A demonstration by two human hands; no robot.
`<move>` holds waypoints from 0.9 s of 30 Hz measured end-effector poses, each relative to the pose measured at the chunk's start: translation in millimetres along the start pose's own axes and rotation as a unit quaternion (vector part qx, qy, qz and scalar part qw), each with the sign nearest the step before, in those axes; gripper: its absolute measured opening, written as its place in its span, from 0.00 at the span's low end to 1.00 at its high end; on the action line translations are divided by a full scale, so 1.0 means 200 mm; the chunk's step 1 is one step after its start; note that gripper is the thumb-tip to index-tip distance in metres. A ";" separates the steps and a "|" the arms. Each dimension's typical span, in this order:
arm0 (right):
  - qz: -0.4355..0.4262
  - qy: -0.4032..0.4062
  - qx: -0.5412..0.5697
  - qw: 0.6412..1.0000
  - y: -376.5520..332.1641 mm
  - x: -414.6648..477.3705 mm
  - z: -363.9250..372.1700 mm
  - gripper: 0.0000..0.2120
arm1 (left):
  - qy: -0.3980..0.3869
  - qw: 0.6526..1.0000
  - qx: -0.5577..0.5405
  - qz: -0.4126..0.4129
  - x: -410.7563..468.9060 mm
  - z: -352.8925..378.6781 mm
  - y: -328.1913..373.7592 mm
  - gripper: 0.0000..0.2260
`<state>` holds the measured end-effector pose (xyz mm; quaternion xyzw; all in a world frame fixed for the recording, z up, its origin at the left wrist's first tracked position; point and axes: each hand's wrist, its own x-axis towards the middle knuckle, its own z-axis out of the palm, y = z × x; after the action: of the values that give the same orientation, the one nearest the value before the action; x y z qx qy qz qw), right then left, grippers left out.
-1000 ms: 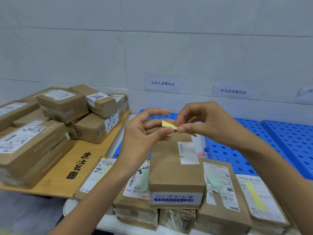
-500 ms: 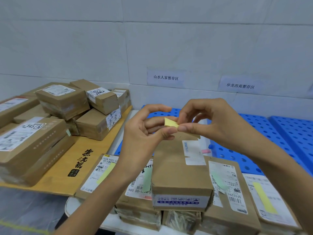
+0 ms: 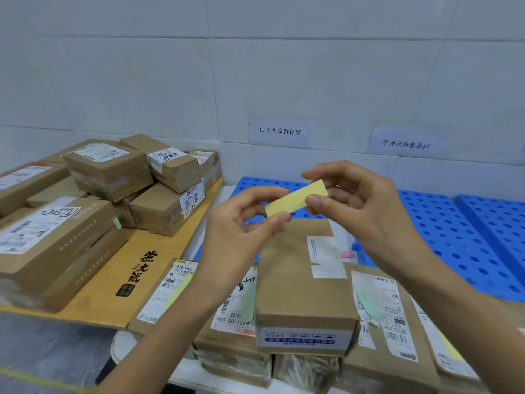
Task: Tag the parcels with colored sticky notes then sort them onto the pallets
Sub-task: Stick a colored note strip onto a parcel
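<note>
The yellow sticky note [image 3: 296,198] hangs stretched between both hands above the top brown parcel [image 3: 301,280]; the left hand [image 3: 241,228] pinches its seven-o'clock end, the right hand [image 3: 352,200] its one-o'clock end; blue pallets [image 3: 443,231] lie at three o'clock, more parcels [image 3: 108,172] at nine.

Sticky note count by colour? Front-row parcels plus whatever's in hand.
Yellow: 3 (held note pinched between left hand and right hand; left yellow note; right yellow note)
Green: 2 (left green note; right green note)
Total: 5
</note>
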<state>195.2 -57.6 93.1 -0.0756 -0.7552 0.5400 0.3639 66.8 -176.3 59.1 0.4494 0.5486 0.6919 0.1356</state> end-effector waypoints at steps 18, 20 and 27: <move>-0.165 0.028 -0.212 0.963 -0.01 -0.03 -0.01 0.09 | -0.094 0.994 -0.014 0.047 0.01 0.12 0.04 0.06; -0.166 0.035 -0.207 0.963 -0.02 -0.04 -0.01 0.08 | -0.102 0.993 -0.032 0.045 0.00 0.13 0.03 0.08; -0.220 0.037 -0.313 0.923 -0.05 -0.07 0.00 0.11 | -0.070 0.976 0.157 0.134 0.00 0.12 0.05 0.09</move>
<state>208.6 -67.9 94.4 -0.0383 -0.8694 0.1791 0.4590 88.0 -164.9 67.0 0.5823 0.5737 0.5759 0.0075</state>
